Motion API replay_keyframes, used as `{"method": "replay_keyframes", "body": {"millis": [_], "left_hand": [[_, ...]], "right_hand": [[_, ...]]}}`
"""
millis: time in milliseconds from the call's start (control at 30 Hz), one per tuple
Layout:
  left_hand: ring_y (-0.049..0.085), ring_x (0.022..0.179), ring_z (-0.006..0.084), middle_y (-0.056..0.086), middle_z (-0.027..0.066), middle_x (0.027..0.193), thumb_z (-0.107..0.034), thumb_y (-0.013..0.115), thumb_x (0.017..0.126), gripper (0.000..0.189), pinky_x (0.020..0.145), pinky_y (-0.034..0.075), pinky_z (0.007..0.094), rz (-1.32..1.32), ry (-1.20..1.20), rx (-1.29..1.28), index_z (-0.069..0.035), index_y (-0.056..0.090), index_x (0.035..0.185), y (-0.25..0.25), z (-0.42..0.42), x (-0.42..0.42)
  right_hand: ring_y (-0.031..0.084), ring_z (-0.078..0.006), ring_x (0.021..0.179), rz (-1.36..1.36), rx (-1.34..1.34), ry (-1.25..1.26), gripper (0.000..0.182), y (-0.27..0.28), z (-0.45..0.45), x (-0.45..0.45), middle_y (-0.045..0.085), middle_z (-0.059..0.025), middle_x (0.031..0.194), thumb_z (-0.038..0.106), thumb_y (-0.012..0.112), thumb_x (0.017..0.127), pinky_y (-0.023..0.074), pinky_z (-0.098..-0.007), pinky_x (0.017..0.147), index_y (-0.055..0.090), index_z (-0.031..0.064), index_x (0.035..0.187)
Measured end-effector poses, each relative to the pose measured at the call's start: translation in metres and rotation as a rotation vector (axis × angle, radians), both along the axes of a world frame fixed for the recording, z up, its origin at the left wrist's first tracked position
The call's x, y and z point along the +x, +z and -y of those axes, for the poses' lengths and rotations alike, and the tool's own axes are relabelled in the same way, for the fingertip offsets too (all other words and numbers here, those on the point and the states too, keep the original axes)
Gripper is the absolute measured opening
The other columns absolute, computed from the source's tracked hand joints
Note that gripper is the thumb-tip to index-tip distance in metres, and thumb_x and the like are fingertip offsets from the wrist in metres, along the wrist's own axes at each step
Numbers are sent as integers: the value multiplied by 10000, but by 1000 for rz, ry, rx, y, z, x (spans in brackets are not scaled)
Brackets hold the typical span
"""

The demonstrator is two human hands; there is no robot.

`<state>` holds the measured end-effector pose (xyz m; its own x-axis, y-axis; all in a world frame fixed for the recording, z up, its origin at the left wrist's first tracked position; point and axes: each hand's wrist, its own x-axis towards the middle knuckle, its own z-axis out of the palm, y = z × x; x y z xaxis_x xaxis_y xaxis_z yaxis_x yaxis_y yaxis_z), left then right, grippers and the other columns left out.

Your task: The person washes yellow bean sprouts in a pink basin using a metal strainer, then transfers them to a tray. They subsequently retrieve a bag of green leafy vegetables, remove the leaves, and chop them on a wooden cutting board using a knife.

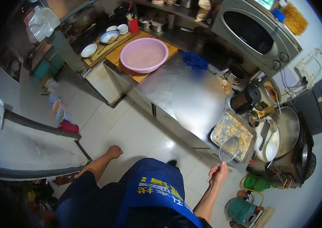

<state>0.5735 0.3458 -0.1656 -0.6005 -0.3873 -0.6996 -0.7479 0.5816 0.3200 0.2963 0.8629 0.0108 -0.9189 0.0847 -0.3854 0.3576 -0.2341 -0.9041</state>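
My right hand (218, 173) grips a clear plastic bowl (229, 149) at its near edge. That bowl is over the near corner of a metal tray (233, 134) spread with pale, crumbly food bits. Low at my side, away from the counter, my left hand (115, 152) is loosely curled with nothing visible in it. A pink plastic basin (144, 54) holding cloudy liquid rests on a wooden board (140, 77) farther along the steel counter (161, 88).
A blurred round patch hides part of the counter. A wok (289, 131), white dishes and a dark jug (245, 99) crowd the right end. A green gas cylinder (240, 210) stands on the floor below. At left, a low wall (41, 145) and several buckets border the tiled floor.
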Motion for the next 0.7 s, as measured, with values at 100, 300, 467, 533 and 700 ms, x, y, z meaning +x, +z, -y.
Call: {"method": "replay_keyframes", "body": {"millis": [100, 300, 467, 533, 700], "left_hand": [[708, 973, 304, 746, 139, 1053, -284, 642, 896, 257, 860, 564, 452, 192, 72, 91, -97, 792, 991, -21, 28, 19], [703, 1052, 274, 716, 78, 1222, -123, 708, 873, 338, 898, 590, 403, 269, 273, 117, -126, 740, 1209, -56, 25, 92], [725, 987, 250, 734, 80, 1149, -101, 722, 886, 285, 769, 620, 377, 187, 702, 189, -109, 758, 1168, -28, 15, 79], [742, 910, 238, 746, 93, 1084, -95, 713, 903, 237, 676, 632, 373, 182, 876, 203, -96, 771, 1133, 8, 14, 42], [726, 668, 250, 760, 121, 951, -48, 698, 892, 208, 557, 631, 384, 232, 865, 276, -65, 774, 1085, -11, 70, 15]], "right_hand": [[492, -153, 385, -11, -11, 140, 435, 8, 68, -69, 542, -64, 568, 288, 514, 1079, 406, -286, 358, 539, 2, 1406], [590, -166, 500, -85, -92, 438, 328, -8, 183, -182, 676, -119, 728, 208, 532, 1069, 508, -301, 477, 614, -45, 1261], [633, -128, 705, -143, 145, 635, 297, 10, 290, -254, 747, -104, 955, 185, 621, 1027, 501, -257, 591, 706, -50, 1186], [615, -108, 665, -247, 264, 731, 261, 14, 332, -280, 749, -79, 902, 191, 607, 1026, 483, -252, 575, 731, -35, 1064], [723, -306, 712, -717, 834, 875, 236, 47, 452, -335, 755, -167, 870, 192, 607, 988, 548, -422, 646, 721, 16, 1094]]}}
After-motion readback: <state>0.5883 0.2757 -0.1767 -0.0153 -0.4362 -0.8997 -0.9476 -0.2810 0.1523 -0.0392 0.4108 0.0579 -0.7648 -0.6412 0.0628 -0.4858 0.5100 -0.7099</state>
